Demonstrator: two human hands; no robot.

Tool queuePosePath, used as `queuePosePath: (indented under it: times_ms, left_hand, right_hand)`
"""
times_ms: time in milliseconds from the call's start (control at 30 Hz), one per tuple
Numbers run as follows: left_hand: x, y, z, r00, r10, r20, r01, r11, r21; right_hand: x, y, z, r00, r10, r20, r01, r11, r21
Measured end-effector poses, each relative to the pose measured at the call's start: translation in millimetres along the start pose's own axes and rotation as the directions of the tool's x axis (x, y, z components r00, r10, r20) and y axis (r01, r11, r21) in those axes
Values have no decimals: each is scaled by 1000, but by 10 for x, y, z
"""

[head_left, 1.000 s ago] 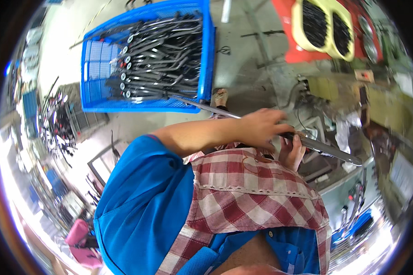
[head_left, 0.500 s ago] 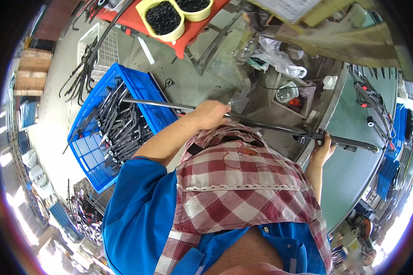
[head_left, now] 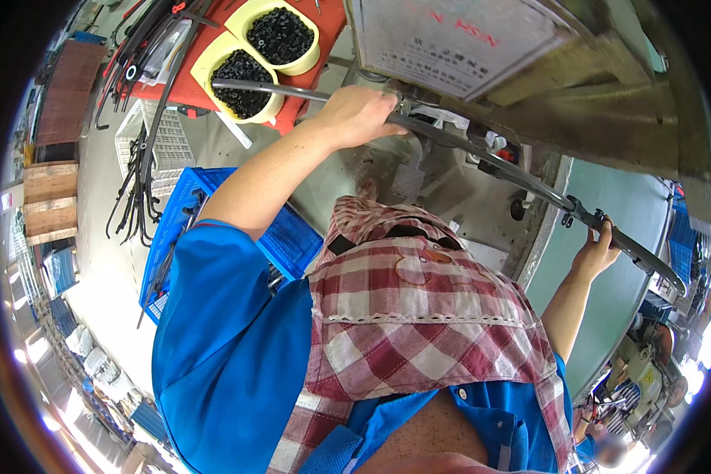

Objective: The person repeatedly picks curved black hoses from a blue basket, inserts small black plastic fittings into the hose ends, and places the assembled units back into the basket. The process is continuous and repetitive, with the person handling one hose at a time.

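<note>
Left hand [head_left: 355, 117] is closed over a long dark metal wiper-blade frame [head_left: 482, 158], fingers wrapped on top, near its left third. Right hand [head_left: 596, 251] grips the same piece from below, close to the far end, thumb up against the strip. Both arms are raised; the piece spans between them, slanting from upper left down to lower right, held clear in the air in front of a grey machine housing [head_left: 600, 213].

Handling, as I judge it: thin, long, slightly bowed, metal with small hinged brackets along it. Probably light but springy, likely to whip or twist if held at one point only. A two-point hold, apart as now, looks sound. The brackets could pinch; the plain stretches of strip are the better places to take hold.

Outward: a placard [head_left: 458, 39] sits above the left hand. Two yellow bowls [head_left: 231, 49] of small black parts rest on a red tray [head_left: 189, 91], just beyond the strip's left tip. Lower left, a blue crate [head_left: 292, 237] holds more dark blades. A checked cloth [head_left: 419, 316] hangs over the blue shirt.
</note>
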State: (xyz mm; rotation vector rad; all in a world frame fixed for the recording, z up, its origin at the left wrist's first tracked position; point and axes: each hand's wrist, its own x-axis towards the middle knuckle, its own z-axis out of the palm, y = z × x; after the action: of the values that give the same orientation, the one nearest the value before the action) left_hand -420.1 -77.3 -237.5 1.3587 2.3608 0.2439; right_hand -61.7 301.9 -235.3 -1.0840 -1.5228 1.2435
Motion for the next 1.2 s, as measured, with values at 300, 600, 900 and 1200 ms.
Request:
queuePosePath:
  times_ms: [300,600,900,1200]
  left_hand:
    - [359,-153,240,891,187,-414,-290,936,-201]
    - [162,-72,253,775,176,-607,-309,943,-121]
    - [236,-255,651,802,222,-555,-209,974,88]
    - [375,-183,686,803,191,-565,-195,979,55]
  right_hand:
    - [88,-40,36,997,18,-72,-19,1000,-22]
    - [247,34,105,995,63,-72,-65,998,-21]
    - [335,217,192,998,35,-48,-37,998,-58]
    - [528,159,155,997,62,-51,-63,998,-15]
